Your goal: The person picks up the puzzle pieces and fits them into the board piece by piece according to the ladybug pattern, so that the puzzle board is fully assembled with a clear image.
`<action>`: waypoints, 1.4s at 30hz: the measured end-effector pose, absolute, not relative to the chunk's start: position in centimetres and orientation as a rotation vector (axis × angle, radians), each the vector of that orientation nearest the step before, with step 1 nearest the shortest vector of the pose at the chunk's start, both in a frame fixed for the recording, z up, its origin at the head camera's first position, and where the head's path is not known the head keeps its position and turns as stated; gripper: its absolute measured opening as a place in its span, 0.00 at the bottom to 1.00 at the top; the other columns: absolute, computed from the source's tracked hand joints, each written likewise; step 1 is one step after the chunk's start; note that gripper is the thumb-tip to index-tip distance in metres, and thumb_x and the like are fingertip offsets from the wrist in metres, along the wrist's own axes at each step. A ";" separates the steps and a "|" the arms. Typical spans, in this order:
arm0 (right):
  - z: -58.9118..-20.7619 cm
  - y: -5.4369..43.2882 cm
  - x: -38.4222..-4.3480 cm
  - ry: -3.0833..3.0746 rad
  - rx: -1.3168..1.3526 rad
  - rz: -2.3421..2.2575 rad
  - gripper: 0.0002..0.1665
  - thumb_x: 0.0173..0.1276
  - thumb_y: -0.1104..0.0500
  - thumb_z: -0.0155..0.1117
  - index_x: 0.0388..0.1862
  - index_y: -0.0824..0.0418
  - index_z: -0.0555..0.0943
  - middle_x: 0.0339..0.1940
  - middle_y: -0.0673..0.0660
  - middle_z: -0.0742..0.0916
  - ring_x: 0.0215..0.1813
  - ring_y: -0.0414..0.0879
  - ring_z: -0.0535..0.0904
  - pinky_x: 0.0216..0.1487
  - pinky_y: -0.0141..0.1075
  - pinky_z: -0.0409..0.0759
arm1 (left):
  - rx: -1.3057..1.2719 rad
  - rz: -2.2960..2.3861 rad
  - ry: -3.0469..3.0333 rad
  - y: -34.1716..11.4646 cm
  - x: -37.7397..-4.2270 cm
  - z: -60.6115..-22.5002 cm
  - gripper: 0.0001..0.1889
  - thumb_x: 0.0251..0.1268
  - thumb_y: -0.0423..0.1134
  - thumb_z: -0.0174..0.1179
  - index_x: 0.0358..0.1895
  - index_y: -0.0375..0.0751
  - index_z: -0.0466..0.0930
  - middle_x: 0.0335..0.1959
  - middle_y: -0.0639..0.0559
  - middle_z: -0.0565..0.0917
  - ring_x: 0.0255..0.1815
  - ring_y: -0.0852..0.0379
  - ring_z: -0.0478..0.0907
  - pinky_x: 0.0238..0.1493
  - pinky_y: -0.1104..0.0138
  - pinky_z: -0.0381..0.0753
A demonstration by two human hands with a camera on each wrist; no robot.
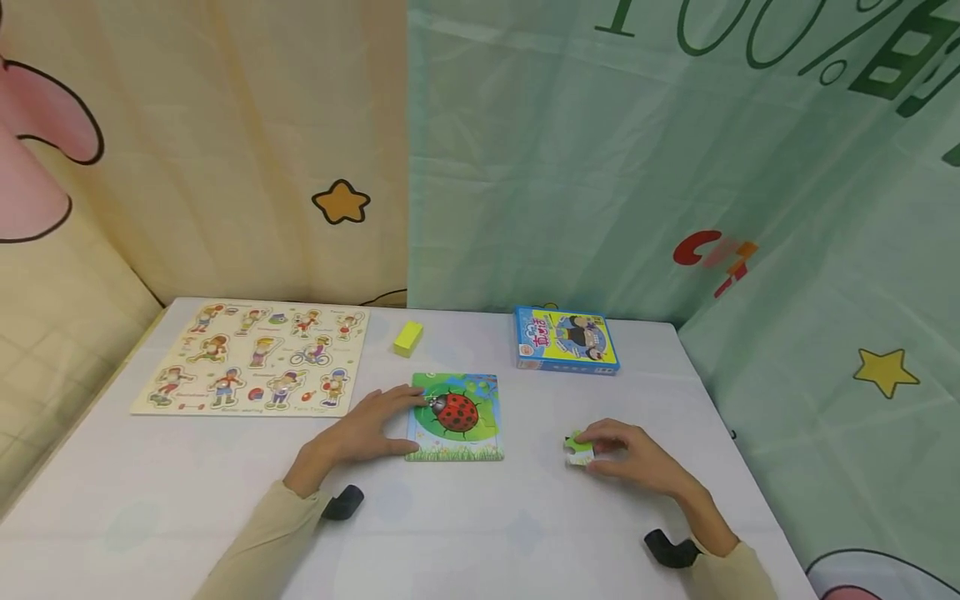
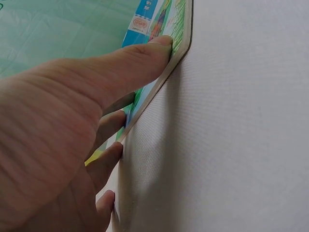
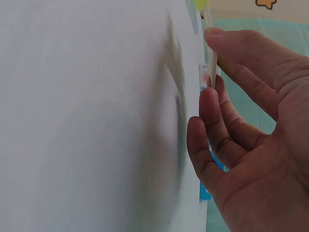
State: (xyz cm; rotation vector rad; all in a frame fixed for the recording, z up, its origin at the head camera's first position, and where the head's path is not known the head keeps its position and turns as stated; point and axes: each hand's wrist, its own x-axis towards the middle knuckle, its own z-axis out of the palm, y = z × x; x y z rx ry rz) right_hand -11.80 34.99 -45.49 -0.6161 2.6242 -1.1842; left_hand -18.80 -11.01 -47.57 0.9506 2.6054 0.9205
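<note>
A square ladybug jigsaw puzzle lies flat on the white table in the head view. Along its left side rests my left hand, with the thumb on the lower left corner and fingertips on the upper left part. The left wrist view shows the thumb on the grassy border and the other fingers spread along the edge. To the right of the puzzle, my right hand pinches a green and white jigsaw piece between thumb and fingers. In the right wrist view this piece appears edge-on, apart from the table.
At the back left lies a wooden board with pictures of sporting children. A yellow block sits behind the puzzle. The blue and yellow box lies at the back right. Printed curtains hang behind the table.
</note>
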 end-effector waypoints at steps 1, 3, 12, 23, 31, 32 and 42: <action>-45.5 34.6 -12.0 2.629 -0.628 -1.183 0.20 0.63 0.55 0.74 0.55 0.55 0.85 0.51 0.54 0.85 0.46 0.47 0.79 0.48 0.30 0.81 | 0.947 0.920 2.606 -11.0 -18.8 -47.6 0.35 0.61 0.53 0.69 0.70 0.46 0.72 0.76 0.45 0.66 0.79 0.39 0.56 0.79 0.39 0.47; -45.5 33.8 -12.4 2.629 -0.647 -1.189 0.20 0.63 0.54 0.75 0.54 0.54 0.85 0.51 0.54 0.85 0.46 0.48 0.79 0.48 0.32 0.81 | 0.947 0.918 2.611 -11.0 -18.8 -47.6 0.35 0.61 0.53 0.69 0.70 0.46 0.72 0.76 0.45 0.66 0.79 0.39 0.57 0.79 0.39 0.47; -45.9 30.1 -14.2 2.616 -0.769 -1.179 0.17 0.63 0.54 0.75 0.51 0.50 0.87 0.49 0.48 0.86 0.47 0.45 0.79 0.50 0.33 0.80 | 0.921 0.914 2.604 -10.8 -18.8 -47.4 0.35 0.61 0.52 0.70 0.70 0.47 0.72 0.77 0.46 0.66 0.80 0.41 0.56 0.80 0.41 0.46; -45.5 26.1 -15.3 2.612 -0.902 -1.072 0.15 0.64 0.58 0.74 0.49 0.50 0.87 0.49 0.45 0.84 0.54 0.43 0.78 0.59 0.38 0.79 | 0.941 0.918 2.611 -10.8 -18.6 -47.2 0.34 0.61 0.51 0.70 0.70 0.45 0.72 0.76 0.44 0.66 0.79 0.39 0.56 0.79 0.39 0.47; -46.2 24.1 -15.9 2.611 -0.962 -0.996 0.14 0.64 0.57 0.73 0.49 0.50 0.88 0.49 0.44 0.84 0.49 0.38 0.78 0.54 0.34 0.80 | 0.926 0.911 2.608 -10.8 -18.5 -47.0 0.34 0.61 0.50 0.70 0.70 0.44 0.72 0.76 0.44 0.66 0.79 0.38 0.56 0.79 0.39 0.47; -46.3 23.9 -15.9 2.609 -0.959 -0.987 0.14 0.65 0.57 0.73 0.49 0.49 0.88 0.49 0.44 0.84 0.49 0.38 0.77 0.54 0.34 0.80 | 0.925 0.909 2.608 -10.8 -18.5 -47.0 0.34 0.61 0.50 0.70 0.70 0.44 0.72 0.76 0.44 0.66 0.79 0.38 0.56 0.79 0.39 0.47; -46.3 22.4 -16.0 2.631 -0.967 -0.889 0.14 0.66 0.57 0.71 0.51 0.54 0.88 0.50 0.46 0.83 0.52 0.40 0.76 0.56 0.36 0.79 | 0.937 0.913 2.601 -10.9 -18.6 -47.2 0.35 0.61 0.52 0.69 0.70 0.45 0.72 0.76 0.44 0.66 0.79 0.38 0.56 0.79 0.38 0.46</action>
